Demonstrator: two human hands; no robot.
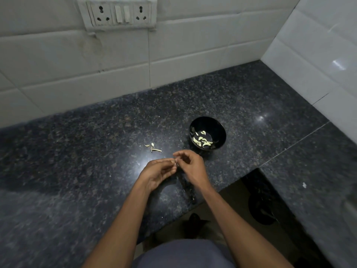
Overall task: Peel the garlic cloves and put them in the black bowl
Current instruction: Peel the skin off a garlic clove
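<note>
Garlic cloves (202, 141), peeled and pale, lie in the black bowl (207, 133) on the dark granite counter (77, 151), with a few scraps of peel (153, 147) left of the bowl and a socket panel (119, 13) on the tiled wall (173, 55) behind. The bowl sits just beyond the right hand (190, 164), nothing between them. The left hand (159, 172) and the right meet fingertip to fingertip, fingers curled, pinching something tiny that is too small and blurred to name; it may be a clove.
</note>
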